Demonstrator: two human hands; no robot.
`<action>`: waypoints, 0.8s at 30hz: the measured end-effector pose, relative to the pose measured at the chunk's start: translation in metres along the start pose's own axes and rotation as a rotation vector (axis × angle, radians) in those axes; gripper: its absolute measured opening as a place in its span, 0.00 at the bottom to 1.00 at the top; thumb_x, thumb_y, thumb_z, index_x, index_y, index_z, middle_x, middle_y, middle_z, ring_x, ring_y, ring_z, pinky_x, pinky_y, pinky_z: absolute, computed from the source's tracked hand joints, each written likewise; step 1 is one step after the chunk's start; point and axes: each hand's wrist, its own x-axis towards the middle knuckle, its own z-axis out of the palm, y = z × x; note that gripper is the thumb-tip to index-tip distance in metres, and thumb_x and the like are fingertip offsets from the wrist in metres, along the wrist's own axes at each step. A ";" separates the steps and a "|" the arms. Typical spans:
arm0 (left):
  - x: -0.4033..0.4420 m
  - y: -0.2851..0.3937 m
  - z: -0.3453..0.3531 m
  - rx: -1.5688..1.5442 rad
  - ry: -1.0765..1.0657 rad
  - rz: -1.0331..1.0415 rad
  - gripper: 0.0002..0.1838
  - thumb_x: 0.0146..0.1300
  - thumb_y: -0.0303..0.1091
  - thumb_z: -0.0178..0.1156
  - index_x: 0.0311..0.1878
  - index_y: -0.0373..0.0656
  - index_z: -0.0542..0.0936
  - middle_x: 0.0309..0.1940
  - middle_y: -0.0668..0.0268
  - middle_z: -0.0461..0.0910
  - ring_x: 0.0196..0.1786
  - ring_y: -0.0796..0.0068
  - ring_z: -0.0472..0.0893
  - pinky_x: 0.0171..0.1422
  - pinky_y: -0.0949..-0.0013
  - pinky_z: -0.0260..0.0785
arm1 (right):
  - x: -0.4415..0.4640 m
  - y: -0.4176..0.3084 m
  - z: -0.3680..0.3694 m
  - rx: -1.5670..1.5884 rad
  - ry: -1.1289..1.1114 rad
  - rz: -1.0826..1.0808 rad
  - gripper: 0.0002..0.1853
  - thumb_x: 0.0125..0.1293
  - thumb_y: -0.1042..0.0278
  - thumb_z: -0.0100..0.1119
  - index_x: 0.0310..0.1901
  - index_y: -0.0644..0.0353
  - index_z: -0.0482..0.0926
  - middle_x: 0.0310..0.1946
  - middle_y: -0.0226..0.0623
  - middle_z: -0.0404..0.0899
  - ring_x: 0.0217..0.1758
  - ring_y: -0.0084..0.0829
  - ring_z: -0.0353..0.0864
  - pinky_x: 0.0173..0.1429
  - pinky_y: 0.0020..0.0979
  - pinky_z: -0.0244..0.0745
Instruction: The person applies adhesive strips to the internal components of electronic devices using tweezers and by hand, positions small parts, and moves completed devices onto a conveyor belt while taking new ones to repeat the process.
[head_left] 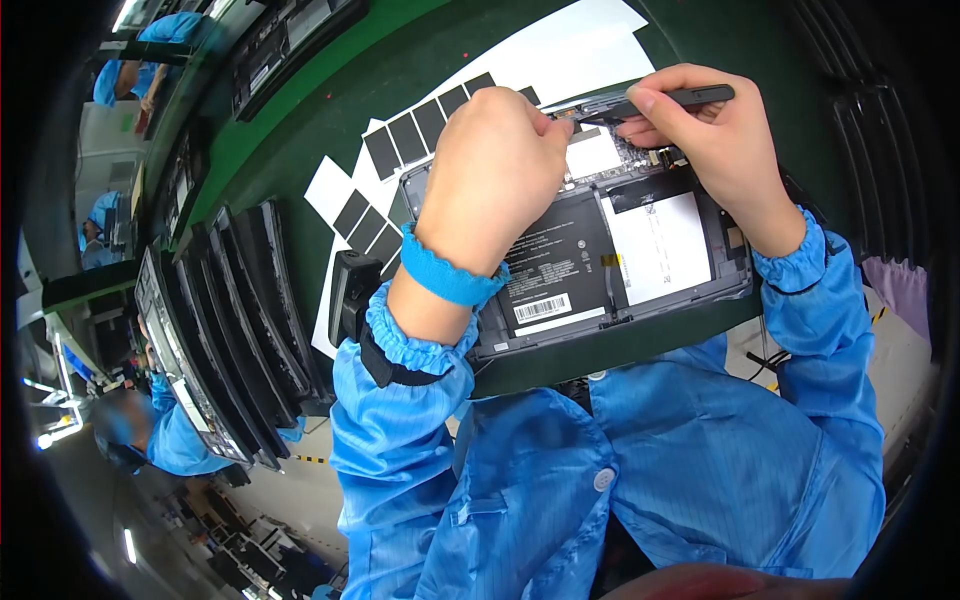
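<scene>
An opened tablet-like device (735,270) lies on the green work surface, its insides facing up. It shows a black labelled battery (550,265), a white panel (660,250) and a circuit board along the far side. Black tweezers (705,96) are gripped in my right hand (730,140), their tips pointing left at the device's far edge. My left hand (500,160) is closed in a pinch at that same edge, close to the tips. Whatever sits between its fingers is hidden. A blue band (450,275) circles my left wrist.
White sheets with black rectangular stickers (430,125) lie behind the device, beside a plain white sheet (590,45). Similar dark devices (255,300) stand in a row at left. More dark panels (880,180) are at right. A black object (355,285) sits by my left forearm. Co-workers in blue appear far left.
</scene>
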 end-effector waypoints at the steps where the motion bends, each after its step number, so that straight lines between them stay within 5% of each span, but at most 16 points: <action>1: 0.001 -0.001 0.000 -0.012 -0.003 -0.008 0.15 0.64 0.36 0.66 0.31 0.30 0.82 0.17 0.63 0.80 0.17 0.76 0.78 0.22 0.72 0.69 | 0.000 0.000 0.000 -0.010 -0.001 -0.004 0.09 0.67 0.73 0.64 0.43 0.72 0.83 0.34 0.44 0.86 0.38 0.28 0.89 0.44 0.23 0.84; 10: 0.013 0.004 -0.010 0.106 -0.059 -0.051 0.20 0.60 0.42 0.70 0.23 0.32 0.84 0.14 0.62 0.81 0.15 0.76 0.77 0.21 0.73 0.69 | 0.001 0.000 0.001 -0.010 0.002 0.000 0.10 0.67 0.72 0.65 0.42 0.72 0.83 0.34 0.43 0.86 0.38 0.28 0.89 0.42 0.22 0.83; 17: 0.022 0.004 -0.021 0.225 -0.200 -0.110 0.32 0.58 0.59 0.67 0.15 0.36 0.83 0.11 0.64 0.78 0.16 0.72 0.79 0.23 0.68 0.70 | -0.003 -0.001 0.003 0.023 0.099 -0.115 0.11 0.70 0.69 0.62 0.44 0.72 0.82 0.34 0.45 0.86 0.39 0.29 0.88 0.46 0.24 0.83; 18: 0.019 0.016 -0.029 0.225 -0.249 -0.202 0.24 0.53 0.55 0.71 0.21 0.39 0.85 0.14 0.63 0.81 0.24 0.65 0.84 0.37 0.61 0.78 | -0.002 -0.002 0.002 0.038 0.108 -0.129 0.12 0.71 0.69 0.61 0.45 0.73 0.81 0.36 0.45 0.85 0.40 0.30 0.88 0.47 0.25 0.84; 20: 0.013 -0.006 -0.014 0.133 -0.029 -0.035 0.21 0.55 0.52 0.70 0.25 0.40 0.86 0.19 0.57 0.83 0.29 0.57 0.85 0.39 0.58 0.77 | 0.002 0.000 -0.001 0.135 0.064 -0.064 0.13 0.72 0.67 0.60 0.46 0.73 0.80 0.37 0.46 0.85 0.42 0.32 0.88 0.48 0.26 0.84; 21: -0.006 -0.006 -0.015 0.136 0.129 0.011 0.22 0.60 0.49 0.67 0.23 0.37 0.85 0.14 0.59 0.80 0.20 0.63 0.81 0.32 0.63 0.74 | 0.005 -0.003 -0.001 0.170 0.085 -0.040 0.14 0.72 0.67 0.60 0.46 0.73 0.80 0.38 0.46 0.84 0.42 0.33 0.88 0.48 0.27 0.84; 24: -0.082 -0.021 -0.051 -0.104 0.252 0.081 0.16 0.64 0.41 0.64 0.33 0.34 0.85 0.23 0.55 0.83 0.28 0.61 0.84 0.35 0.63 0.74 | 0.003 -0.019 -0.006 0.182 0.026 0.086 0.14 0.72 0.65 0.60 0.47 0.72 0.79 0.40 0.45 0.84 0.44 0.35 0.88 0.49 0.27 0.85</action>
